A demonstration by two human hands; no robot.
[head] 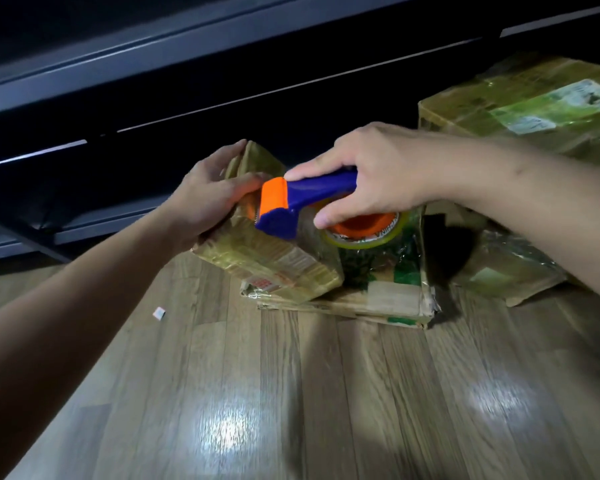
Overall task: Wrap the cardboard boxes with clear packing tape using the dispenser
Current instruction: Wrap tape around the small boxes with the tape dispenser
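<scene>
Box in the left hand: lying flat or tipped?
Tipped. The box leans on its low edge, its top end gripped by the left hand; the right hand holds the dispenser against it.

Four cardboard boxes are on the floor (326,368): one tilted box (267,261), one green-printed box (388,292) beneath it, one film-covered box (510,271) to the right, and one large box (534,105) at the far right edge. There is one tape dispenser (309,195) carrying one tape roll (364,233). Two hands show, the left hand (215,195) and the right hand (371,168). One white scrap (159,312) lies on the floor.
</scene>
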